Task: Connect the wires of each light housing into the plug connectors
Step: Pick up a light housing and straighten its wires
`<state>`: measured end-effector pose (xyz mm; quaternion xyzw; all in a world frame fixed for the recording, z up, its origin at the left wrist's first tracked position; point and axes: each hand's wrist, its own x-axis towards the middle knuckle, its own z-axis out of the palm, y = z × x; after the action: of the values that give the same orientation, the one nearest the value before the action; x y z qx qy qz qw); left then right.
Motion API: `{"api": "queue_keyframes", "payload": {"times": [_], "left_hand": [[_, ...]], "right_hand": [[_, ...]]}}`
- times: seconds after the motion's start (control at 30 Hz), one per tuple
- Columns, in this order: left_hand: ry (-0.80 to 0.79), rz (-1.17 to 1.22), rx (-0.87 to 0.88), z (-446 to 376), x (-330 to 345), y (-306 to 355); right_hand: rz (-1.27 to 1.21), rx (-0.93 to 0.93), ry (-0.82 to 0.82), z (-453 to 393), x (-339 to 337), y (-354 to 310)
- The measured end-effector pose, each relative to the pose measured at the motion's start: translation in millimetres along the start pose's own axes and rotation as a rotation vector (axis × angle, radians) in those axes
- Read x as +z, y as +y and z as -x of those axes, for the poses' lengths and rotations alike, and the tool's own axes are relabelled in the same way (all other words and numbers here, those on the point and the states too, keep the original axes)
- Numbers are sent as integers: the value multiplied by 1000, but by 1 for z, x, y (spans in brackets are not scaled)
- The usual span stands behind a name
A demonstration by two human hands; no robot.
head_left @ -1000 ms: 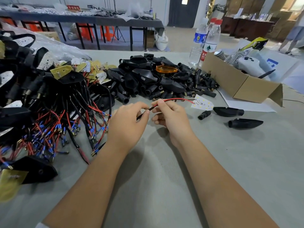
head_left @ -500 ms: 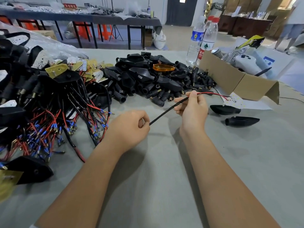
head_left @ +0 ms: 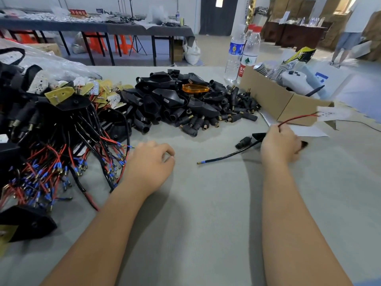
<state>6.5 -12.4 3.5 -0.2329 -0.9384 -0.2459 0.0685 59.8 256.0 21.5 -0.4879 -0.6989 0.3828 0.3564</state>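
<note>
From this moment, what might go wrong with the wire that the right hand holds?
1. The right hand pinches the thin red and black wire mid-length; the small white LED board hangs off its far end near the brown cardboard box and may catch there.
2. The blue-tipped free end lies loose on the grey table; the left hand holds nothing, so the end may slide about.

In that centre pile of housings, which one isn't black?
The orange lens piece, lying on top of the pile near its far side. It is translucent amber, while every housing and plug connector around it is black.
</note>
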Motion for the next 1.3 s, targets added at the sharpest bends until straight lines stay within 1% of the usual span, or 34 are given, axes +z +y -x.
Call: {"api": "queue_keyframes", "payload": {"times": [0.1,0.23,0.3,0.37,0.43,0.5,0.57,0.63,0.7,0.77,0.83,0.9,1.03,1.2,1.23,1.3], "left_hand": [[35,-51,-119,-3,-7,-16],[21,-150,-202,-1,-26,-46],[-64,-216,-215,-1,-42,-59],[-209,-273,-228,-3,-58,-64],[-293,-300,-256,-4,-69,-56],[-262,-267,-262,-2,-70,-41],[-205,-173,-224,2,-60,-19],[-218,-27,-201,2,-42,2],[-259,53,-196,1,-27,18],[-255,6,-167,-2,-18,25],[-210,-86,-129,-7,-13,29],[-121,-96,-90,-9,-10,32],[70,-13,-45,-6,-5,27],[93,11,-40,0,-1,17],[107,3,-38,1,-1,15],[146,-42,-19,2,-2,14]], "right_hand": [[-290,-30,-234,20,15,-12],[-479,-87,-594,60,37,-26],[-563,-122,-745,74,45,-28],[-609,-180,-814,82,44,-30],[-620,-237,-783,86,43,-30],[-585,-293,-709,87,42,-28],[-562,-305,-648,86,41,-27],[-610,-272,-605,84,40,-27],[-678,-187,-589,80,38,-27],[-754,-89,-616,76,35,-27],[-806,-9,-648,72,34,-27],[-824,23,-655,70,32,-28],[-928,70,-683,69,32,-29],[-1022,171,-796,72,35,-29],[-1010,173,-804,72,36,-28],[-904,131,-809,72,37,-27]]}}
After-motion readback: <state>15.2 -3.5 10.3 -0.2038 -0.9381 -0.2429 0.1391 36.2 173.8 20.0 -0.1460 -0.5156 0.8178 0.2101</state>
